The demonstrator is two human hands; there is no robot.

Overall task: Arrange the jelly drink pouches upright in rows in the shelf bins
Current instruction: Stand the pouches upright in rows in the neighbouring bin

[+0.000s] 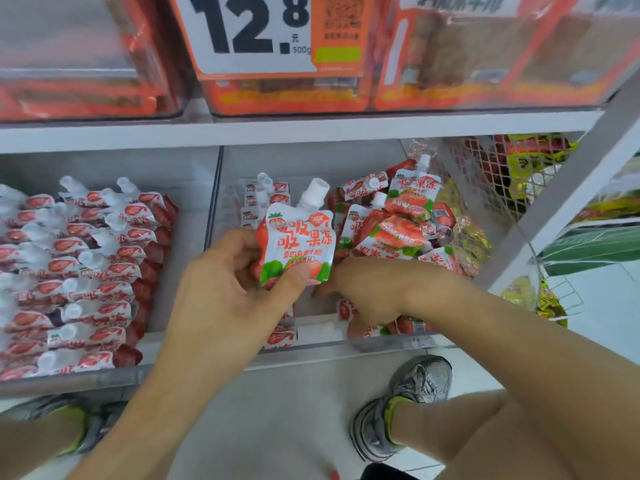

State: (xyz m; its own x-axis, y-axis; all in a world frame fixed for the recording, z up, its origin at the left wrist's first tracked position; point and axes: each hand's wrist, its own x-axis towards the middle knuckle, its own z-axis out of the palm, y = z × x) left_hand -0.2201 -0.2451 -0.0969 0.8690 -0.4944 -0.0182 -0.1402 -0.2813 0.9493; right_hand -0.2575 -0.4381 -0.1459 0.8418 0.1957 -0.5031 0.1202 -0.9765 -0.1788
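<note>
Price sign (249, 29) up top, big black "12.8", w/ orange QR tag (341, 26) just right of it. Orange boxes (287, 95) on upper shelf behind clear fronts, blurred. Wire basket (485, 174) at right, yellow packets (533, 161) behind the mesh. Grey sneakers (401, 407) w/ lime-green socks on pale floor (294, 410) below.

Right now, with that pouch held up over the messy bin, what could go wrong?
The left hand pinches the pouch only at its bottom corner, so it might slip. The loose pile at the right leans untidily and could slide as the right hand digs beneath it.
</note>
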